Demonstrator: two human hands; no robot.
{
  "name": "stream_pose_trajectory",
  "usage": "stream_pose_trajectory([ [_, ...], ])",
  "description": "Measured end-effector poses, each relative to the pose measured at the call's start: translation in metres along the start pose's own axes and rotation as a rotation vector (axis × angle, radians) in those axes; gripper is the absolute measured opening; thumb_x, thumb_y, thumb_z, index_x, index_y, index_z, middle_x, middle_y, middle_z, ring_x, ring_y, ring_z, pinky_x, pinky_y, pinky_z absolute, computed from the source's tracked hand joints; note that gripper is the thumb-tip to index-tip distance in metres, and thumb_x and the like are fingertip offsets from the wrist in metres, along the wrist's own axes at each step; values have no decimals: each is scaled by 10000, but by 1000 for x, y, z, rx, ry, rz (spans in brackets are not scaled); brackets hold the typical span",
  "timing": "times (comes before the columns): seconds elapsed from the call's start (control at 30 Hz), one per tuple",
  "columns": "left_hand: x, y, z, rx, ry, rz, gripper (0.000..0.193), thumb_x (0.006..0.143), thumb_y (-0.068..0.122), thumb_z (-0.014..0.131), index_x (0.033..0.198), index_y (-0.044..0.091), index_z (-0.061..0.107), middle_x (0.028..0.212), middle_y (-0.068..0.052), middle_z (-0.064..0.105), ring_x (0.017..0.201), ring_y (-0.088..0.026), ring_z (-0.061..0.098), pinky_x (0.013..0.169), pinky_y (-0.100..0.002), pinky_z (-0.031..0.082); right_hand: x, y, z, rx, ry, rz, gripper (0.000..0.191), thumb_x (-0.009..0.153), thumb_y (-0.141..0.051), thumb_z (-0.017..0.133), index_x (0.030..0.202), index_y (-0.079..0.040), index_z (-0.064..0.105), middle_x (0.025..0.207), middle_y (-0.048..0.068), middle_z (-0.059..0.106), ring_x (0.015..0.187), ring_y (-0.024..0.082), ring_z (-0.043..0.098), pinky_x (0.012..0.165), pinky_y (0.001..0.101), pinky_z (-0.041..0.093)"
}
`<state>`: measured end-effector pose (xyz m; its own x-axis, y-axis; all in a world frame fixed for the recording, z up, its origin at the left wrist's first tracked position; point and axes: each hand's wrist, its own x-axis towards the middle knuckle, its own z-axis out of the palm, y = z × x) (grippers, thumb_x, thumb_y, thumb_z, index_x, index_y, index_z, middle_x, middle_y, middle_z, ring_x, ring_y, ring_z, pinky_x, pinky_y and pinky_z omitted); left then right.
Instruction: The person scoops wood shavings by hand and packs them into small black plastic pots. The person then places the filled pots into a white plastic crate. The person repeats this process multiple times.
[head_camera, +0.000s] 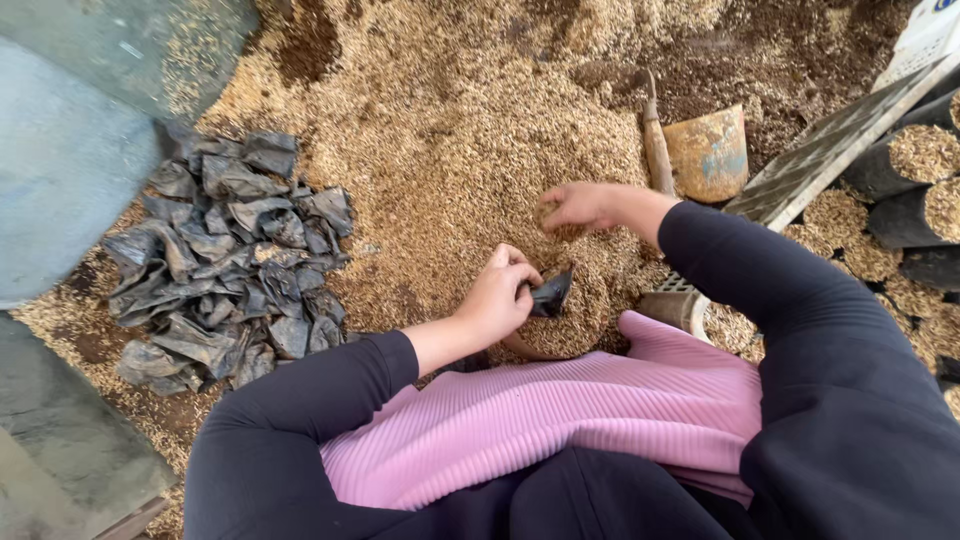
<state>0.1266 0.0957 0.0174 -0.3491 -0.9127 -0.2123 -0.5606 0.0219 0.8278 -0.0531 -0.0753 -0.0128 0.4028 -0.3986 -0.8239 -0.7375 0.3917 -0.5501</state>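
Observation:
My left hand grips the rim of a small black plastic bag, held against a heap of tan husk mix. My right hand is cupped palm-down in the husks just above the bag, fingers curled into the loose material. The bag's lower part is hidden behind the mound of husks in front of my pink-clad lap.
A pile of several empty black bags lies to the left. A hand shovel rests in the husks at upper right. Filled black bags and a slanted tray stand at right. A grey concrete wall borders the left.

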Motion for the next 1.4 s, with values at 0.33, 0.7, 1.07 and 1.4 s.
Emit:
stream_pose_trajectory([
  [0.33,11,-52,27,177,24,77,441,735,-64,655,1169,-35,727,1256,-208,678,1130,-370,669,1036,-420,516,-68,-23,39,-266,6,-220,438,857,-153,702,1277,-113,587,1107,131,711,1007,222,662,928,406,539],
  [0.7,8,-49,35,-101,256,28,392,771,-1,727,1160,-36,699,1205,-163,694,1000,-275,715,886,-366,586,-86,16,97,-528,431,-430,633,863,-1,557,1422,71,268,1401,314,371,909,431,696,777,432,634],
  [1.07,16,-25,23,-23,117,-199,335,850,169,717,1169,64,732,1177,-96,705,794,-214,682,818,-379,565,-44,22,-14,-394,242,-330,285,902,-69,519,1061,-60,755,1111,115,769,1032,232,752,975,393,609],
  [1.4,44,-23,16,151,-84,-6,394,796,-93,542,1140,35,685,1213,-173,586,963,-263,629,854,-393,550,-4,51,3,-444,363,168,850,831,-214,790,1533,-256,313,1561,265,225,1205,412,555,1009,478,578],
])
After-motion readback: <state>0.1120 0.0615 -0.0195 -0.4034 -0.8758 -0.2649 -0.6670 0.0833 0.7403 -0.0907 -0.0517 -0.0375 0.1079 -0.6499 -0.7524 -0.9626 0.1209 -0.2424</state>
